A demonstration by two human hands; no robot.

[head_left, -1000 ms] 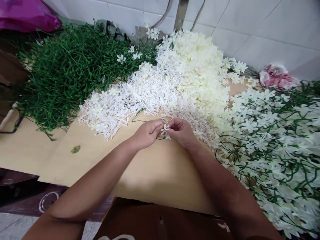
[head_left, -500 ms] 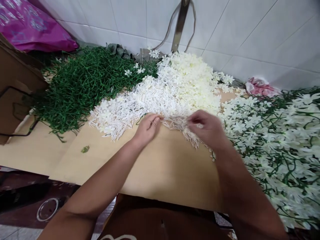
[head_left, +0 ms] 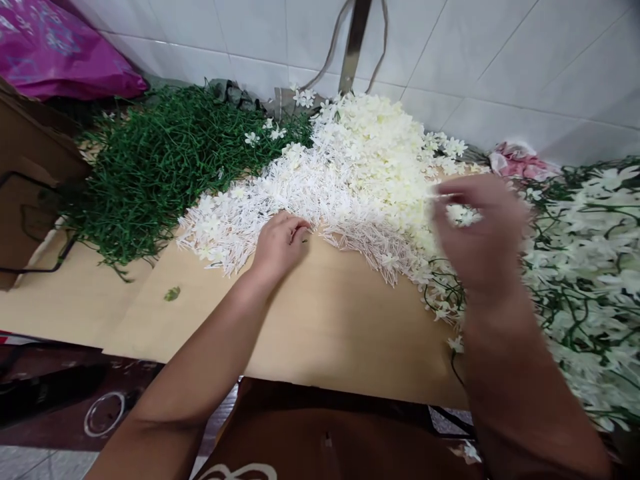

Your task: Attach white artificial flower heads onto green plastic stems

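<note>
My left hand (head_left: pixel 281 243) is closed in a pinch at the front edge of a heap of white artificial flower pieces with thin stalks (head_left: pixel 300 187). A tiny dark green bit shows under its fingertips; what it holds is mostly hidden. My right hand (head_left: pixel 480 230), blurred by motion, is raised over the right side of the heap. Its thumb and fingers come together in a pinch, with a whitish bit at the tips too smeared to name. Cream flower heads (head_left: pixel 385 147) lie on the back of the heap.
Green plastic stems (head_left: pixel 170 160) are piled left. Finished white flowers on green stems (head_left: pixel 590 287) fill the right side. A small greenish scrap (head_left: pixel 172 293) lies on the cardboard (head_left: pixel 340 333). A cardboard box (head_left: pixel 35 173), purple bag (head_left: pixel 70 53) and tiled wall (head_left: pixel 475 60) border the surface.
My right hand has moved right and up, away from the heap's front edge. My left hand has shifted slightly left; the green loop that showed beside it is out of sight.
</note>
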